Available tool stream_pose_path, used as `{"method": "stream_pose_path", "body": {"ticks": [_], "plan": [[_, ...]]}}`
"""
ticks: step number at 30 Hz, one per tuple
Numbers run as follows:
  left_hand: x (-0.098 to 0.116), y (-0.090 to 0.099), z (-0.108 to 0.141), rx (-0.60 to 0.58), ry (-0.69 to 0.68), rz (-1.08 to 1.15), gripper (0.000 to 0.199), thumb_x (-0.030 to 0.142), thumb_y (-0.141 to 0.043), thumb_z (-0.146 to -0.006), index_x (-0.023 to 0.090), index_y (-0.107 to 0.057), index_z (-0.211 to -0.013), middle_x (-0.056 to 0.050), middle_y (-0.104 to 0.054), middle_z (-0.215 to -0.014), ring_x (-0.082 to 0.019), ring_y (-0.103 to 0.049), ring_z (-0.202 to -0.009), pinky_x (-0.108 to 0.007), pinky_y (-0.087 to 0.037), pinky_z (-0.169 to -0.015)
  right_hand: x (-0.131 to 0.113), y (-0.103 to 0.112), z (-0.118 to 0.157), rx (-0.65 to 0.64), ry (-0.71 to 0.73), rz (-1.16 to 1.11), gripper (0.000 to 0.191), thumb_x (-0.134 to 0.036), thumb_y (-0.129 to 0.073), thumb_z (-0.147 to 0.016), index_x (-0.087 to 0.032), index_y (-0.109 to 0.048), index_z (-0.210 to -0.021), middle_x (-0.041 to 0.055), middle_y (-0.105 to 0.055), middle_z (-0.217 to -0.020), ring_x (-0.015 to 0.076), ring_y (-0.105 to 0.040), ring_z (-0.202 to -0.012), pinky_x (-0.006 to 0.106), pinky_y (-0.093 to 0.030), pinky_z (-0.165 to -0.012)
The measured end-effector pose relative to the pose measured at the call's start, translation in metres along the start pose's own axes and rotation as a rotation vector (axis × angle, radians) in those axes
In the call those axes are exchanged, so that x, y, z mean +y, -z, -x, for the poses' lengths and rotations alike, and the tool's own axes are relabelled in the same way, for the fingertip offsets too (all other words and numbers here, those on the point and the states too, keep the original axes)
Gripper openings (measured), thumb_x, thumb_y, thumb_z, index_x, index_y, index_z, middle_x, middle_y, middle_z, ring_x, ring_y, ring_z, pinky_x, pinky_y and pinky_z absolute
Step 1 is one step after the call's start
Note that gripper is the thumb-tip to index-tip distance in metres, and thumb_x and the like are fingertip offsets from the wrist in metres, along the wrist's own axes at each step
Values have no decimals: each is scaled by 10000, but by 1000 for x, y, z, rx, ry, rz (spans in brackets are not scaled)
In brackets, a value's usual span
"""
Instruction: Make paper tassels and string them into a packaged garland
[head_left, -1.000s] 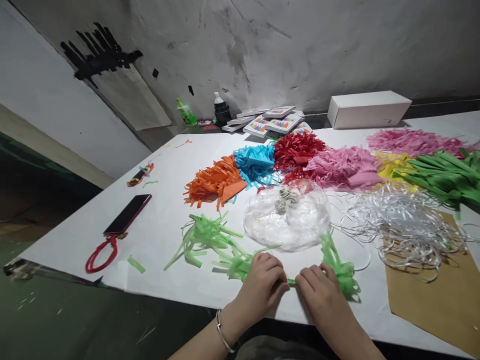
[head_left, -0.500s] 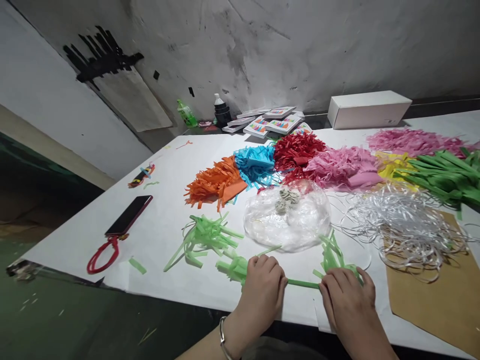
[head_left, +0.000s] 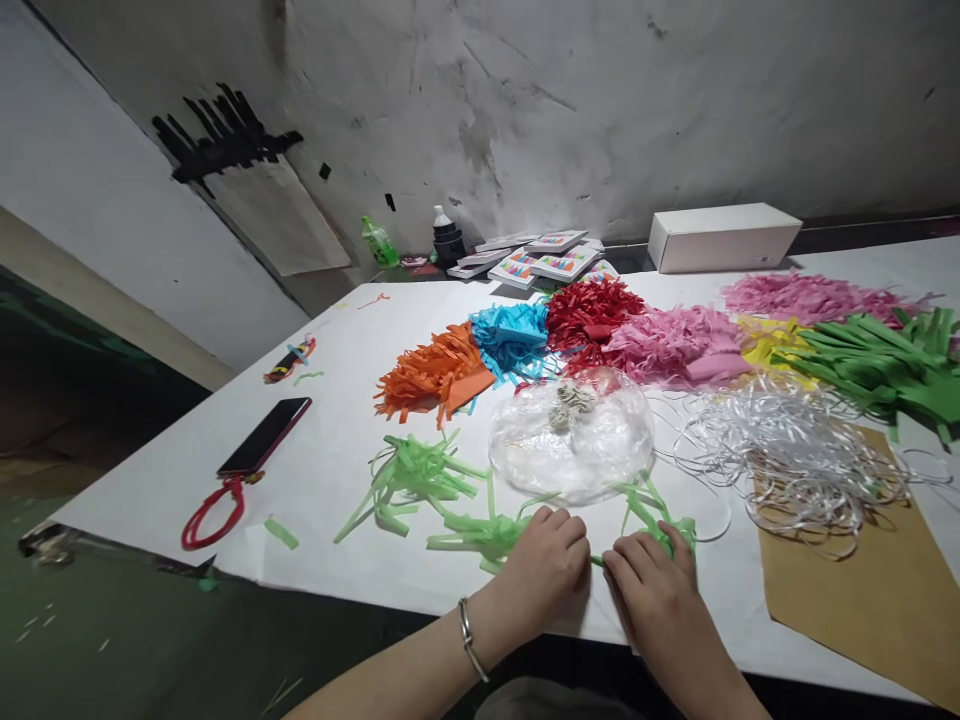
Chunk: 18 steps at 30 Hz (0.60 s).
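My left hand [head_left: 551, 560] is closed on a light green fringed paper strip [head_left: 480, 535], whose cut ends spread out to its left. Close beside it, my right hand [head_left: 652, 580] grips the same paper near its other end, where more fringe [head_left: 645, 505] sticks up. Only a short twisted piece shows between the two hands. Left of them lies a loose bunch of light green fringe [head_left: 420, 468]. Just beyond the hands is a clear plastic bag [head_left: 574, 450] with a small greyish bundle on it.
Fringed paper bundles, orange [head_left: 435, 372], blue [head_left: 510, 335], red [head_left: 592, 310], pink [head_left: 675, 345] and green [head_left: 892, 360], cross the table. White string [head_left: 810, 460] lies on brown paper [head_left: 862, 600] at right. A phone [head_left: 264, 436] is at left; a white box [head_left: 724, 238] stands behind.
My hands have come closer together, leaving less of the green twisted strip showing between them. The left moved right and the right moved left. The camera view has shifted slightly.
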<state>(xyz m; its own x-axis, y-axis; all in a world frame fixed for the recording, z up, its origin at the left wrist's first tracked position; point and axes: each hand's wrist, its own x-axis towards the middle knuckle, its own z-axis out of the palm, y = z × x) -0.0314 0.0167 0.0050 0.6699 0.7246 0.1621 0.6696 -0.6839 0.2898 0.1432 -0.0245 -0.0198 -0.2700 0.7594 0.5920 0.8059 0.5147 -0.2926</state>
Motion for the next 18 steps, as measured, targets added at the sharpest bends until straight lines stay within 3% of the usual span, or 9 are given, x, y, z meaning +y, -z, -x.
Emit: {"method": "stream_pose_path", "body": {"ticks": [3, 5, 7, 9, 11, 13, 15, 18], "plan": [[-1, 7, -2, 9, 68, 111, 157, 67, -602, -840, 157, -663, -727, -64, -678, -800, -215, -613, -777, -341, -448, -731, 2, 1, -1, 32, 8, 4, 289, -97, -437, -973, -197, -607, -761, 19, -620, -741, 192, -585, -824, 512, -308, -1069], [2, 19, 1, -4, 86, 206, 186, 108, -555, -904, 167, -711, -822, -45, -713, -831, -176, -643, -773, -280, -476, -716, 2, 4, -1, 95, 49, -13, 272, -113, -431, -991, -191, -647, -845, 47, -683, -844, 211, -613, -935, 533, -289, -1097], [6, 31, 4, -57, 161, 456, 242, 191, -506, -972, 180, -745, -942, -36, -750, -874, -154, -659, -768, -241, -486, -697, 1, 11, -2, 159, 118, -52, 252, -111, -434, -1001, -180, -677, -994, 85, -726, -1027, 236, -613, -1093, 560, -257, -1130], [11, 39, 7, -118, 313, 851, 271, 319, -543, -972, 169, -769, -966, -45, -760, -852, -163, -646, -744, -250, -479, -691, -1, 20, -4, 187, 176, -110, 263, -97, -434, -1004, -165, -680, -1072, 101, -729, -1098, 244, -608, -1157, 562, -245, -1142], [16, 42, 8, -128, 480, 1235, 302, 431, -685, -872, 145, -785, -886, -43, -731, -766, -161, -600, -696, -258, -449, -679, -3, 29, -9, 171, 208, -157, 277, -75, -427, -1001, -153, -678, -1087, 88, -737, -1031, 224, -634, -1110, 518, -272, -1125], [20, 39, 9, -89, 600, 1459, 349, 472, -822, -730, 131, -771, -788, -9, -656, -653, -120, -515, -611, -236, -391, -624, -3, 37, -15, 150, 227, -207, 229, -66, -473, -982, -145, -666, -1077, 66, -729, -939, 194, -661, -1001, 462, -322, -1081], [24, 34, 10, -53, 673, 1590, 398, 481, -891, -637, 123, -738, -722, 25, -571, -580, -80, -411, -540, -217, -312, -562, -3, 42, -20, 136, 218, -270, 192, -41, -530, -943, -142, -645, -1059, 48, -705, -877, 165, -662, -881, 426, -371, -1025], [30, 28, 10, -5, 684, 1640, 441, 500, -905, -617, 120, -693, -690, 30, -538, -573, -71, -369, -531, -220, -275, -550, -4, 43, -23, 127, 161, -375, 211, -15, -552, -912, -150, -621, -1059, 30, -666, -829, 143, -634, -766, 391, -434, -935]]}}
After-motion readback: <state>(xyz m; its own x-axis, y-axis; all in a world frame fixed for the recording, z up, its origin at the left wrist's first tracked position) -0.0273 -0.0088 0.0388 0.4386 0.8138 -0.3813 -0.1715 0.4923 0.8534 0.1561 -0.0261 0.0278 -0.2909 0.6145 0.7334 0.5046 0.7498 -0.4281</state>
